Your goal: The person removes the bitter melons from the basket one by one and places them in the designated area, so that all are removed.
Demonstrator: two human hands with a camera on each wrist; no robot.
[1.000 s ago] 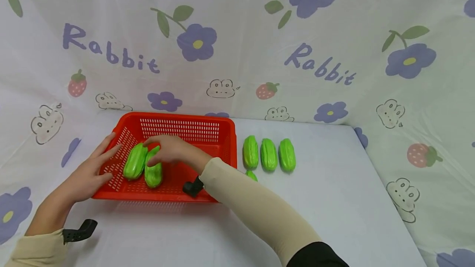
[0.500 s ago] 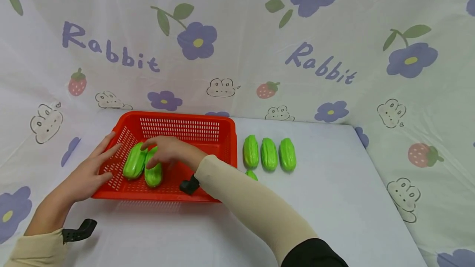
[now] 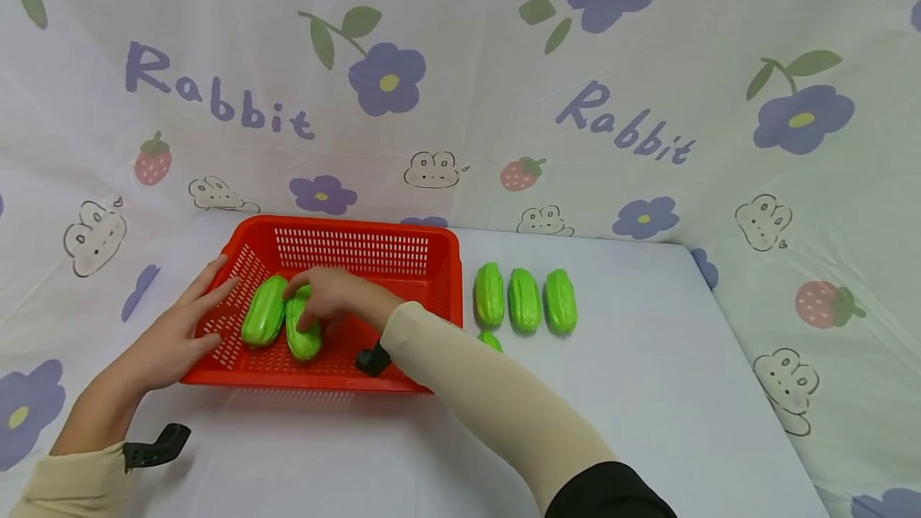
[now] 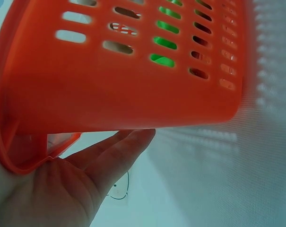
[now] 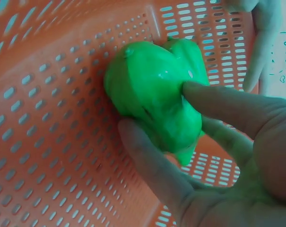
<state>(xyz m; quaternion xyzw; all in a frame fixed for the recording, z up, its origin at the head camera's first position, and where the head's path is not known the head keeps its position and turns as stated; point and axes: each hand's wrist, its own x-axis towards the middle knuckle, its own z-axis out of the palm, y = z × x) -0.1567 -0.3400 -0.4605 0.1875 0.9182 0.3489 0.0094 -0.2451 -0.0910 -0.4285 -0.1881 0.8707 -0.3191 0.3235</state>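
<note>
Two bright green ribbed gourds lie side by side in the left part of a red plastic basket (image 3: 360, 382). My right hand (image 3: 332, 294) reaches over the right-hand gourd (image 3: 302, 336). In the right wrist view my thumb and fingers lie on opposite sides of that gourd (image 5: 147, 90), pinching it, and it stays low by the basket floor. The other gourd (image 3: 265, 310) rests just left of it, partly hidden behind it in the right wrist view. My left hand (image 3: 161, 338) rests on the basket's left rim with its fingers extended; the left wrist view shows fingers (image 4: 119, 149) along the outer wall.
Right of the basket, three similar gourds stand in a row on the white tabletop: a left one (image 3: 490, 296), a middle one (image 3: 524, 300) and a right one (image 3: 560, 302). Another gourd (image 3: 490, 340) shows only its tip beyond the right forearm. A printed cloth (image 3: 460, 86) hangs behind.
My right thumb and fingers have drawn in around the right-hand gourd. My left hand has stayed on the basket rim.
</note>
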